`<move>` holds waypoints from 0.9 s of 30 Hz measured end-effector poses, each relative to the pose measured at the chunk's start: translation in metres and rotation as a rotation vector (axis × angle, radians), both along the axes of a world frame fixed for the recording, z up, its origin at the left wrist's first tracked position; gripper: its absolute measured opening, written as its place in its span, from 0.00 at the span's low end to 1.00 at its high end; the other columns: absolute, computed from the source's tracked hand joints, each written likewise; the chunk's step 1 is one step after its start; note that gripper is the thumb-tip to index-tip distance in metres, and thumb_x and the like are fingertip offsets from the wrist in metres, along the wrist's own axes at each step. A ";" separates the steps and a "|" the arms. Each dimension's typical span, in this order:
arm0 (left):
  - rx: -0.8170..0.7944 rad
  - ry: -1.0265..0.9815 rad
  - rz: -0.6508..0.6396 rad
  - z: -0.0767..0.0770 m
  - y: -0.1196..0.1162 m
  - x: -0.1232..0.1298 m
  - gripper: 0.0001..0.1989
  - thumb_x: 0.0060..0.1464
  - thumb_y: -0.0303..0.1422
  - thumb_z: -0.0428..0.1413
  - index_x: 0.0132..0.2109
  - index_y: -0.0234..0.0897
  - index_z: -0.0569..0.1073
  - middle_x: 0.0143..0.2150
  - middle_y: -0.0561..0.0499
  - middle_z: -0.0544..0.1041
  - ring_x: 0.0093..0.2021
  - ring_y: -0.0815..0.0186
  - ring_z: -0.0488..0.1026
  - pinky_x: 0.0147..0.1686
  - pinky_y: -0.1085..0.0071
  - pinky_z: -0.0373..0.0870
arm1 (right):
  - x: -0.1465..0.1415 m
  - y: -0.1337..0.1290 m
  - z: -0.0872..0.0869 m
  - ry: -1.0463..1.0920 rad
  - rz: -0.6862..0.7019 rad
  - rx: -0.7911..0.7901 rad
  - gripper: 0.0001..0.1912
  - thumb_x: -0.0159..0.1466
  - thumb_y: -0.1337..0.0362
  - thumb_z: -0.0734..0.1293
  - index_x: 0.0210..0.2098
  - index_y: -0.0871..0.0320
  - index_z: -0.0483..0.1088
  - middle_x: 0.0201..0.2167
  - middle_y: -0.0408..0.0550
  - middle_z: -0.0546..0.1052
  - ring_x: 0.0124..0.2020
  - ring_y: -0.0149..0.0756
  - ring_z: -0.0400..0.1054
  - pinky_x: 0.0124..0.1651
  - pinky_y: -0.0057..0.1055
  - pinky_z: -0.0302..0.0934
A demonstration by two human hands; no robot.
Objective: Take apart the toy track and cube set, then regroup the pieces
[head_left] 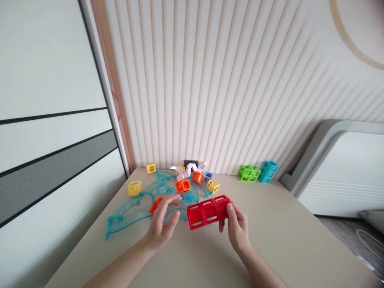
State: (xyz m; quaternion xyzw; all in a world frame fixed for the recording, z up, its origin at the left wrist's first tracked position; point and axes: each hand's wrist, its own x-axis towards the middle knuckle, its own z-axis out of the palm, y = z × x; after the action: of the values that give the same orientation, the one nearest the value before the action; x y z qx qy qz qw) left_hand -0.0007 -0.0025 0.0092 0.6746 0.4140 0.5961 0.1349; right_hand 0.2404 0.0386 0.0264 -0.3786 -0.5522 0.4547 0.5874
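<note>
A row of joined red hollow cubes (208, 212) is tilted in the air above the table, gripped at its right end by my right hand (238, 227). The thumb presses the near face and the fingers go behind it. My left hand (163, 220) is apart from the red block, thumb and fingers spread, holding nothing. Close by its fingers lies an orange cube (155, 205), partly hidden by the hand. Under and beyond that hand spread translucent teal track pieces (127, 225). Another orange cube (183, 186) rests farther back among them.
Yellow cubes (134, 188) and a lilac zigzag piece (188, 172) lie around the tracks on the beige table (279, 236). Joined green cubes (249, 173) and an upright blue cube block (268, 172) stand by the ribbed wall (192, 88). A white cabinet (51, 72) rises at left.
</note>
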 end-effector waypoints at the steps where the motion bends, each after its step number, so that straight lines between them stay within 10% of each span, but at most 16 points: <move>1: -0.039 0.007 -0.046 0.002 -0.001 0.001 0.17 0.68 0.38 0.51 0.61 0.41 0.68 0.55 0.40 0.78 0.50 0.57 0.79 0.47 0.64 0.80 | 0.001 -0.002 0.000 -0.033 0.036 0.013 0.26 0.68 0.43 0.64 0.25 0.57 0.71 0.20 0.44 0.71 0.13 0.29 0.62 0.13 0.26 0.57; 7: -0.165 0.254 -0.315 0.000 -0.009 0.013 0.28 0.62 0.43 0.58 0.66 0.43 0.65 0.58 0.41 0.77 0.55 0.53 0.77 0.53 0.61 0.77 | 0.005 -0.012 0.000 -0.454 0.328 0.405 0.21 0.72 0.58 0.62 0.22 0.56 0.67 0.18 0.43 0.69 0.19 0.31 0.63 0.25 0.28 0.59; 13: -0.386 0.217 -0.406 0.007 -0.012 0.017 0.29 0.57 0.40 0.64 0.64 0.44 0.69 0.59 0.43 0.78 0.56 0.53 0.76 0.56 0.61 0.73 | 0.003 -0.011 0.001 -0.499 0.294 0.713 0.12 0.71 0.65 0.63 0.30 0.55 0.69 0.21 0.43 0.72 0.22 0.31 0.65 0.28 0.28 0.58; 21: -0.628 -0.443 -0.384 0.006 -0.009 0.019 0.24 0.56 0.40 0.65 0.57 0.42 0.70 0.55 0.45 0.78 0.54 0.55 0.76 0.52 0.62 0.74 | 0.003 -0.008 -0.005 -0.270 0.057 0.530 0.10 0.72 0.64 0.64 0.52 0.51 0.69 0.47 0.53 0.76 0.27 0.33 0.71 0.33 0.34 0.70; 27: -0.600 -0.749 -0.381 0.001 -0.006 0.022 0.25 0.55 0.38 0.67 0.56 0.44 0.68 0.49 0.48 0.80 0.48 0.59 0.79 0.47 0.65 0.76 | -0.018 -0.019 -0.017 -0.527 0.290 0.456 0.26 0.68 0.61 0.70 0.63 0.47 0.62 0.51 0.53 0.72 0.40 0.39 0.73 0.44 0.37 0.72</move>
State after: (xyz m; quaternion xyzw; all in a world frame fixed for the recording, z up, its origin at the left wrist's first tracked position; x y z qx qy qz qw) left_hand 0.0211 -0.0083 0.0101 0.4100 0.3600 0.6165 0.5676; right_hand 0.2221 0.0194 0.0097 -0.2600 -0.8193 0.2857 0.4237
